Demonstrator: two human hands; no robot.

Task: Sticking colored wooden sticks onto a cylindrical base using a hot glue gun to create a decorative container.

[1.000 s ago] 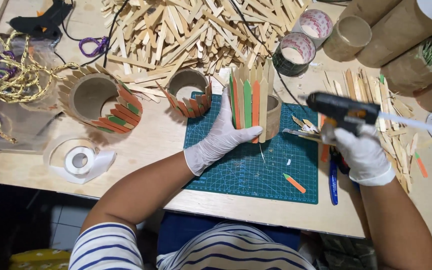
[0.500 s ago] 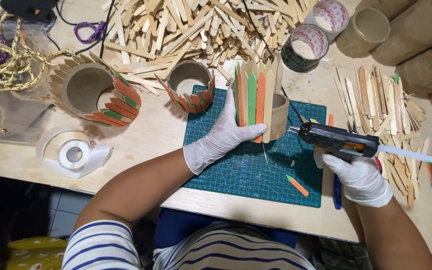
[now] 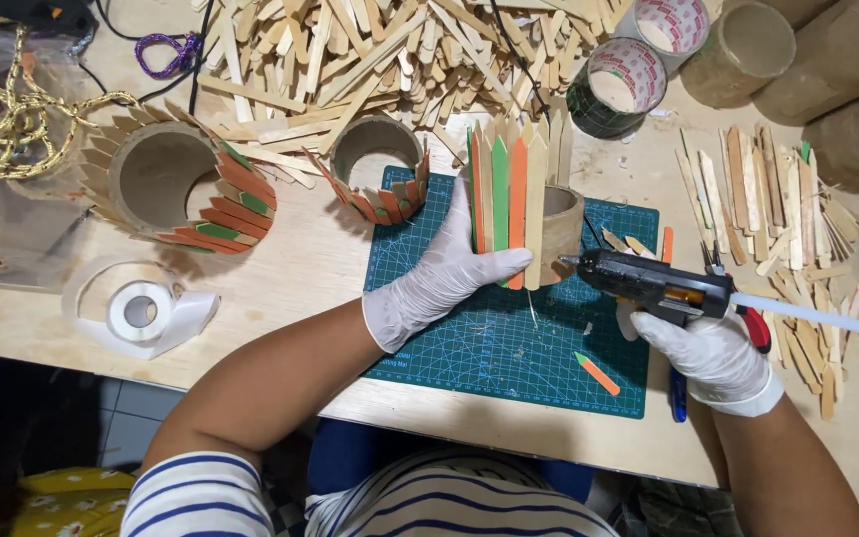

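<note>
Both hands wear thin white gloves. Left hand (image 3: 446, 273) lies flat with fingers spread on a cardboard tube (image 3: 557, 231) that lies on its side. Wooden craft sticks (image 3: 509, 204) are stuck along the tube, most plain, one green and one orange. The thumb presses on the ends of the sticks and holds the tube down.

Right hand (image 3: 710, 353) is closed around the handle of a black hot glue gun (image 3: 648, 281). The tip of the gun points left and sits just beside the open end of the tube. A long clear glue stick (image 3: 817, 320) pokes out of the back of the gun to the right.

The tube rests on a green cutting mat (image 3: 449, 358) on the light wooden surface (image 3: 290, 259). A small orange and green stick (image 3: 597, 374) lies on the mat near the right hand.

Just left of the mat stands a short cardboard ring (image 3: 375, 164) with orange sticks around its bottom. Farther left is a bigger ring (image 3: 166, 184) with orange and green sticks. A white tape holder (image 3: 141, 310) sits near the front edge. Gold cord (image 3: 12, 119) lies at the far left.

A big pile of plain sticks (image 3: 380, 50) fills the back of the surface. More sticks (image 3: 777, 219) lie in rows on the right. Two tape rolls (image 3: 623, 85) stand behind the tube.
</note>
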